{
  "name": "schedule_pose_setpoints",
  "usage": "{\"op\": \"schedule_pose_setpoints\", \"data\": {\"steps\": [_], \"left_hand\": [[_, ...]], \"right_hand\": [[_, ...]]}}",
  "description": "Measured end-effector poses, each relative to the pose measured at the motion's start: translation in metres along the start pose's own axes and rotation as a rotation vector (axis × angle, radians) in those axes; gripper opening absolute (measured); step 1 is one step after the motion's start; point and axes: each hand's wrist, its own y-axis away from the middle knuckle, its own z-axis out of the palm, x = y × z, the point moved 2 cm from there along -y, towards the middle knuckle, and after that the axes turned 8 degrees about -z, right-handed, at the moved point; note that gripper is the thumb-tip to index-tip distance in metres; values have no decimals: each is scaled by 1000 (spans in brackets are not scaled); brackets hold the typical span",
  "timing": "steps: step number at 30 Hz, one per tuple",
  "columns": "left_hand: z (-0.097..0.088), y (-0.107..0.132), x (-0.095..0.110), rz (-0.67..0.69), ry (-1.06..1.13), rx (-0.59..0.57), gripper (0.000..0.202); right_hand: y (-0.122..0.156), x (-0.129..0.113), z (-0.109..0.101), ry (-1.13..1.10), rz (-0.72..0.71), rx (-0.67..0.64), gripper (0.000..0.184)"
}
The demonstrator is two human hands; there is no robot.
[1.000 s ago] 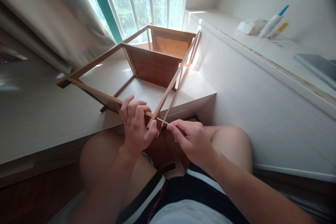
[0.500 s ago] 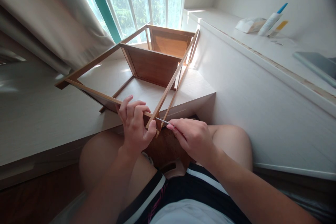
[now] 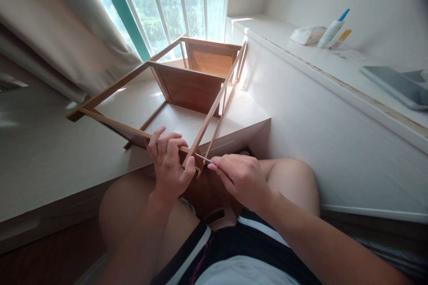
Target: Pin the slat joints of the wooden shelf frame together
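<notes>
A wooden shelf rack (image 3: 187,82) lies on its side on the pale ledge, its near corner jutting out over my lap. My left hand (image 3: 170,160) is closed around the near end panel, fingers over the top edge and thumb against the corner. My right hand (image 3: 242,176) grips a screwdriver (image 3: 203,158), whose thin metal shaft points left. Its tip meets the rack's slim side rail near that corner. The handle is hidden in my palm, and no screw can be made out.
On the white counter (image 3: 277,38) at right stand a white tube with a blue nozzle (image 3: 331,33), a plastic packet (image 3: 306,34) and a dark flat device (image 3: 397,85). A beige curtain (image 3: 63,22) hangs at left beside the barred window (image 3: 170,13). My knees flank the rack's corner.
The view has shifted slightly, so the rack and counter items appear a little further left and lower. Both hands keep their grips, and the screwdriver tip stays at the rail.
</notes>
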Motion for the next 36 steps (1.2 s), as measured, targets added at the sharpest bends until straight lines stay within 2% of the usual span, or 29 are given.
{"op": "schedule_pose_setpoints", "data": {"steps": [12,24,30,36], "left_hand": [[-1,-1,-1,15,5,1,17],[-1,0,-2,20,-12,-7,15],[-1,0,-1,8,-19,-12,16],[-1,0,-2,17,-19,-10,16]], "right_hand": [[-2,1,5,-32,5,20,34],[-8,-2,3,-289,186,45,32],[-10,-4,2,-496,302,84,39],[-11,-3,8,-881,476,99,39]]}}
